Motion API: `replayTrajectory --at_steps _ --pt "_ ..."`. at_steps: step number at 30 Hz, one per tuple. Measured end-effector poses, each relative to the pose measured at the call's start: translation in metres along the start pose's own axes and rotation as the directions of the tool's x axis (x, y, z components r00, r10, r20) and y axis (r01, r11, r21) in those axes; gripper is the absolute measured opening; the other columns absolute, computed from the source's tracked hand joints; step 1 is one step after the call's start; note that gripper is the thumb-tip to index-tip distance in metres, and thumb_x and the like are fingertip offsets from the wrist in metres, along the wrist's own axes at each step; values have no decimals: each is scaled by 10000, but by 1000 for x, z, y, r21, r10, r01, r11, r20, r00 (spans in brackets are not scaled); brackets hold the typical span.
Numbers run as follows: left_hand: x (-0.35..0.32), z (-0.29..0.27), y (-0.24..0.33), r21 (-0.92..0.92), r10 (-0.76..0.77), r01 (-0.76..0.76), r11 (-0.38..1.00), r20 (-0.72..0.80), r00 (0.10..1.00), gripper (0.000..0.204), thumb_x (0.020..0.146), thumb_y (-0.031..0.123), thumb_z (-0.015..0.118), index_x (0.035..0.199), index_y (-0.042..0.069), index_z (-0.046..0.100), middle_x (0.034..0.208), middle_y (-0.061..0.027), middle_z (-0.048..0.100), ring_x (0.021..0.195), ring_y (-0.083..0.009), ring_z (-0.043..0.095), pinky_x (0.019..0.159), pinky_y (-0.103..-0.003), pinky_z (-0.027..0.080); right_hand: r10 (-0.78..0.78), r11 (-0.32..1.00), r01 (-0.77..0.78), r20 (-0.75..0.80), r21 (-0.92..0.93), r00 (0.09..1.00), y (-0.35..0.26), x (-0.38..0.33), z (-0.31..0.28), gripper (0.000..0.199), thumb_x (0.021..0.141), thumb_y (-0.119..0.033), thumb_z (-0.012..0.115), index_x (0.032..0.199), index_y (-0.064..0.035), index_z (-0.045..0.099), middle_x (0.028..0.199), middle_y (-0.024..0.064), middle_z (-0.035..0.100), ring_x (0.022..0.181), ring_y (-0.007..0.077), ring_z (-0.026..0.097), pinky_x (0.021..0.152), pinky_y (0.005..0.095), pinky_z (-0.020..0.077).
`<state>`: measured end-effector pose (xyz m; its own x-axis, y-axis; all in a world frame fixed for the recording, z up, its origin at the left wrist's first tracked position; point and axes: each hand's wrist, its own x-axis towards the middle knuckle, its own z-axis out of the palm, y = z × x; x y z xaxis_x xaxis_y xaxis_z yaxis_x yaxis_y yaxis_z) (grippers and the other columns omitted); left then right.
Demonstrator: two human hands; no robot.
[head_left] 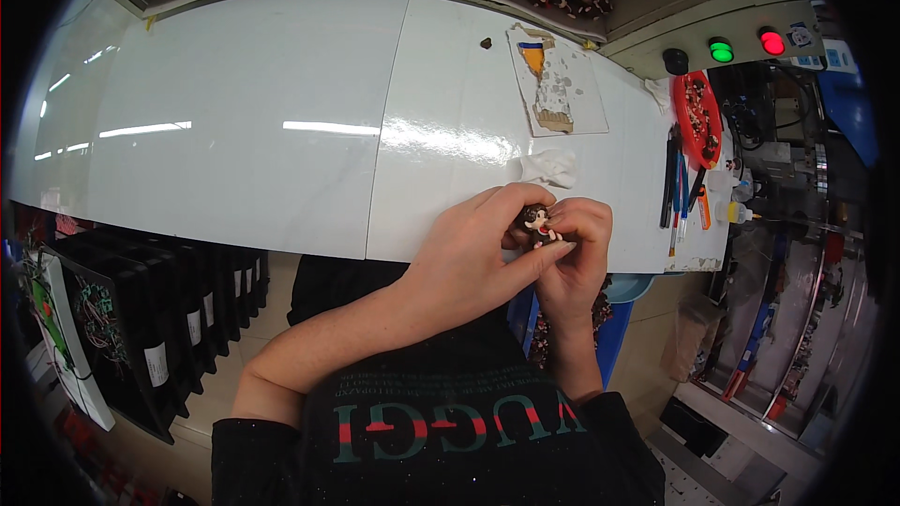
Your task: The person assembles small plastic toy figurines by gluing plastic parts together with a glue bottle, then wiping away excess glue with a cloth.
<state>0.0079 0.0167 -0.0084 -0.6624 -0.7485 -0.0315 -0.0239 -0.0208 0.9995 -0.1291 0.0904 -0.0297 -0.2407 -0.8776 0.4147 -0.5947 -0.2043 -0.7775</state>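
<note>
Glossy brown figurine (536, 222) pinched between left hand (469, 258) and right hand (577, 248).

At my lower left, black upright boxes (178, 319) carry small white rectangular labels (157, 364). A blue-white sticker (800, 36) sits far right, by the buttons.

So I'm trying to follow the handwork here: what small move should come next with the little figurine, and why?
Probably a slight turn of the small figurine between the fingertips. Both the left hand and right hand pinch it above the white table edge, covering most of it, so turning it would expose the hidden side.
</note>
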Motion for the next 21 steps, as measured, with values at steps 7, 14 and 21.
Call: replayTrajectory --at_steps 7,14,21 --pt "0 0 0 2 9 -9 1000 -4 1000 377 786 124 716 1094 -14 549 937 -112 623 822 -157 645 707 -260 549 2 1000 -2 4 -1 1000 0 0 1 315 696 30 687 948 -50 516 943 110 494 844 219 532 725 298 459" --pt "0 -1 -2 -7 13 -13 1000 5 1000 378 787 122 716 1097 -14 548 939 -110 622 825 -155 644 712 -260 548 2 1000 -2 9 -1 1000 0 1 1 314 698 32 687 948 -49 515 943 110 496 843 218 532 723 297 460" --pt "0 -1 -2 11 24 -24 1000 11 1000 394 784 131 722 1106 -11 545 943 -108 624 827 -151 645 711 -256 546 0 1000 0 3 7 1000 0 0 0 315 697 20 695 946 -51 516 934 108 501 849 223 531 727 298 459"
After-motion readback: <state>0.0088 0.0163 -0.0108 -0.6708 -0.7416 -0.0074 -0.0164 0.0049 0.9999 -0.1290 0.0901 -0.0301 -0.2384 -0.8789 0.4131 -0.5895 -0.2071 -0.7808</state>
